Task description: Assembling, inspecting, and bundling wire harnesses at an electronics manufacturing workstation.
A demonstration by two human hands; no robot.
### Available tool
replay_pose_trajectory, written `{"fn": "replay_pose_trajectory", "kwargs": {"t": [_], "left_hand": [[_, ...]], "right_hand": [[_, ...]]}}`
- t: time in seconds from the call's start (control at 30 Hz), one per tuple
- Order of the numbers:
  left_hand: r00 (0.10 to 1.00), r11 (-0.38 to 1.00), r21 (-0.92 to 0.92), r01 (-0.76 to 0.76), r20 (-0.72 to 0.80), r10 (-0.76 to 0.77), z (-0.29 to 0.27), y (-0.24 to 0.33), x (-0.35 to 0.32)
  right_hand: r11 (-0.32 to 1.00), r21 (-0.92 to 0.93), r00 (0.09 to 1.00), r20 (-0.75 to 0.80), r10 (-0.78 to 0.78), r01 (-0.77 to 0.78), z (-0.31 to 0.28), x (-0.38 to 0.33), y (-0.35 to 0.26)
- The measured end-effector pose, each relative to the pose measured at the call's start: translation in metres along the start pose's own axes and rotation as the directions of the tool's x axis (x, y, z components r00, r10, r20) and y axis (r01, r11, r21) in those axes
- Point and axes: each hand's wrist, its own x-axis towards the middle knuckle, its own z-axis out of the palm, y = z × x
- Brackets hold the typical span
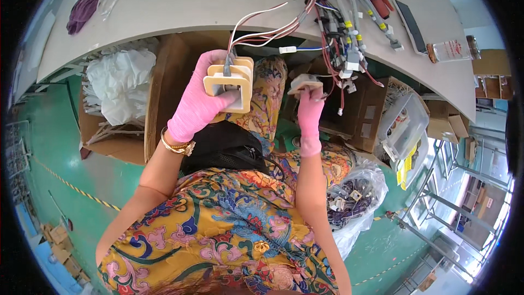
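In a pink glove, my left hand (194,101) grips a small stack of beige square frames (246,97) just in front of the table edge. Its thumb reaches into the opening of the nearest frame. Brown and white wires (267,33) run from the top of the stack up onto the table. Further right, my right hand (310,123), also gloved in pink, pinches a pale flat piece (303,82) with beige edges; its exact kind cannot be made out. Beside that hand a bundle of cable ends with white connectors (349,66) hangs over the edge.
The light table (180,0) holds grey cables (349,0), a dark flat device (410,26), a glass jar (452,51) and a purple cloth (83,10). Below stand a carton with white bags (121,79), an open carton (360,112) and a plastic bag of parts (355,199).
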Motion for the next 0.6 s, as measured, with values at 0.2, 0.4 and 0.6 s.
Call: {"fn": "replay_pose_trajectory", "kwargs": {"t": [0.2, 0.4, 0.6], "left_hand": [[0.999, 0.985, -0.166, 0.040, -0.009, -0.043, 0.006, -0.007, 0.005], [0.991, 0.993, -0.027, -0.118, 0.057, 0.119, 0.041, -0.010, 0.013], [0.969, 0.956, 0.160, -0.245, 0.081, 0.234, 0.059, -0.009, 0.009]], "right_hand": [[0.910, 0.316, 0.925, 0.350, 0.151, -0.268, 0.003, -0.069, -0.075], [0.982, 0.182, 0.945, 0.310, -0.105, 0.049, -0.009, -0.088, -0.132], [0.885, -0.257, 0.919, 0.178, -0.351, 0.387, -0.013, -0.080, -0.143]]}}
